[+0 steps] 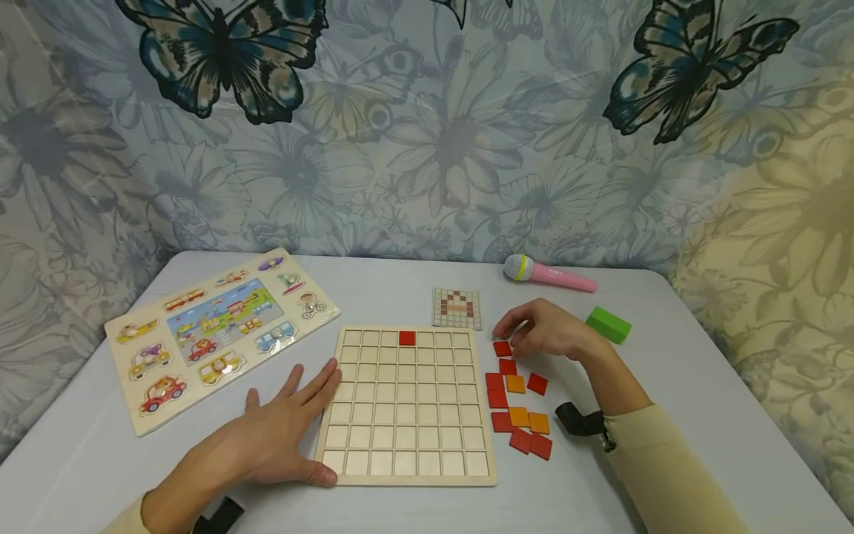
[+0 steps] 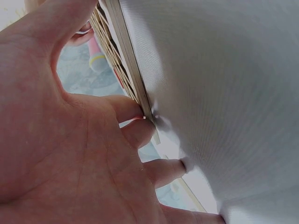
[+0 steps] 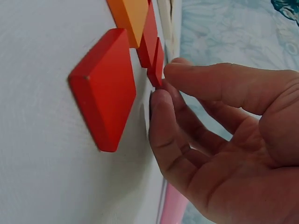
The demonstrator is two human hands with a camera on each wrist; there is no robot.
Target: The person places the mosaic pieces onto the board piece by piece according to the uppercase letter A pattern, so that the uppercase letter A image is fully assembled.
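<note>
My left hand (image 1: pixel 283 426) lies with fingers spread against the left side of a wooden grid board (image 1: pixel 407 415); its thumb touches the lower left corner. In the left wrist view, the palm and fingers (image 2: pixel 166 171) stand beside the board's edge (image 2: pixel 128 51). A red square tile (image 1: pixel 407 338) sits in the board's top row. My right hand (image 1: pixel 547 328) is loosely bent at the farthest loose red tile (image 1: pixel 502 348). The right wrist view shows its fingertips beside that tile (image 3: pixel 156 65), with no clear grip. Several red and orange tiles (image 1: pixel 519 417) lie to the board's right.
A small pattern card (image 1: pixel 457 308) lies behind the board. A pink toy microphone (image 1: pixel 550 274) and a green block (image 1: pixel 608 325) are beyond the right hand. On the left lies a vehicle picture puzzle (image 1: pixel 220 326). Patterned cloth (image 1: pixel 427 163) hangs behind the table.
</note>
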